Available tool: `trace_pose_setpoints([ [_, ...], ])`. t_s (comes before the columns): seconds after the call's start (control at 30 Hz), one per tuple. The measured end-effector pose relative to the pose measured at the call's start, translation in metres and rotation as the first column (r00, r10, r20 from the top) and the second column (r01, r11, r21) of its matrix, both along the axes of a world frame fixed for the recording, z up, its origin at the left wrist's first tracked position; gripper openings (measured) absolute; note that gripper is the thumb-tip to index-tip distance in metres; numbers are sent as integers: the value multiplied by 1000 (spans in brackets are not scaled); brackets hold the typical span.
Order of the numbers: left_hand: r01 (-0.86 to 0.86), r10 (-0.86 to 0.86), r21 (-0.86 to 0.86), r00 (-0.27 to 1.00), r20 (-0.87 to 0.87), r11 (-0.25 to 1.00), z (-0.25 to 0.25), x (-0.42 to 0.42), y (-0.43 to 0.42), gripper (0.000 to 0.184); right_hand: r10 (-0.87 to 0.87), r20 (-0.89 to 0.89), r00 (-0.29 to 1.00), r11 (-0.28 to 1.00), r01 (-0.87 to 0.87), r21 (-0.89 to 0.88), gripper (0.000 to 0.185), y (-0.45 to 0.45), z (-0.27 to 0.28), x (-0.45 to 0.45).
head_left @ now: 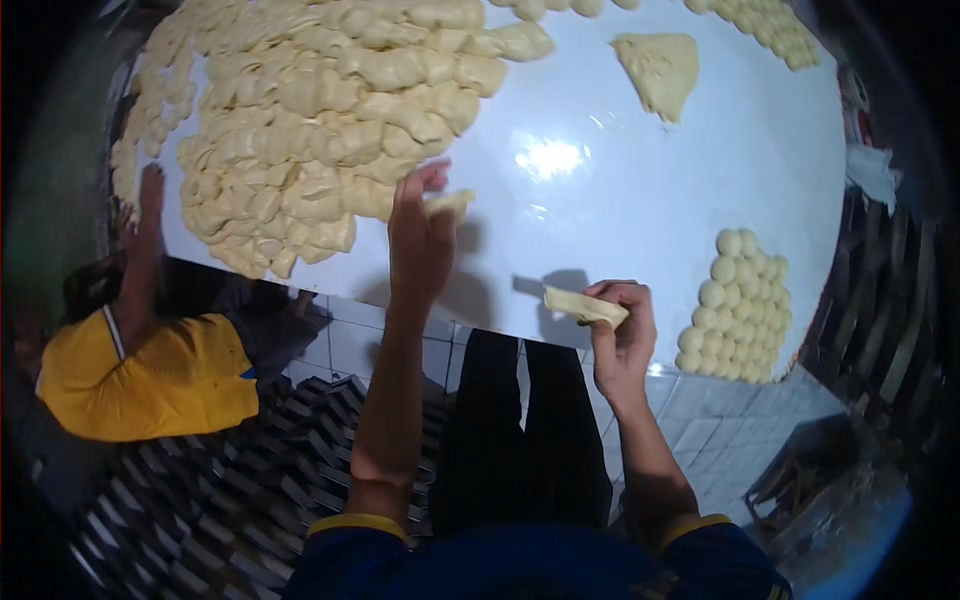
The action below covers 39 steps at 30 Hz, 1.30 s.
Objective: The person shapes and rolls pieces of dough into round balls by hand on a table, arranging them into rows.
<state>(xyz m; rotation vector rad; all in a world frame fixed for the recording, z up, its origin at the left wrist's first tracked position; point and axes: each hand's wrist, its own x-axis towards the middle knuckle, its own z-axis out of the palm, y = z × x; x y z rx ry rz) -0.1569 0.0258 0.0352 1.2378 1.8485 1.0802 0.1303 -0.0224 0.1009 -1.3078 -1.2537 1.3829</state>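
Observation:
My left hand (421,240) is raised over the white table, just right of a large spread of pale dough pieces (340,100). A small piece of dough (455,202) is pinched in its fingers. Above the table's front edge, my right hand (625,340) grips a flat strip of dough (578,303) between thumb and fingers, and the strip points left. Rows of small round dough balls (738,310) sit together on the table to the right of that hand.
A wedge-shaped slab of dough (660,72) lies near the far side of the table (600,220). More dough balls (765,30) line the far right edge. At the left, a person in a yellow shirt (150,385) reaches a hand (150,195) onto the table.

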Motion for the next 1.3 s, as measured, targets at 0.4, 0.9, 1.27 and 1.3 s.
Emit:
trace_pose_setpoints([
  [0.4, 359, -301, 54, 848, -435, 932, -48, 142, -59, 23, 27, 696, 718, 922, -286, 260, 28, 18, -103, 32],
  [0.9, 513, -400, 56, 729, -555, 856, -50, 142, -98, 17, 52, 602, 797, 887, -314, 339, 17, -16, -109, 48],
  [1.27, 374, -291, 28, 763, -577, 927, -55, 146, -66, 23, -41, 672, 740, 903, -260, 342, 20, 5, -114, 22],
  [1.3, 385, -280, 63, 764, -582, 921, -54, 147, -88, 24, 10, 644, 765, 898, -290, 331, 20, -6, -107, 37],
])
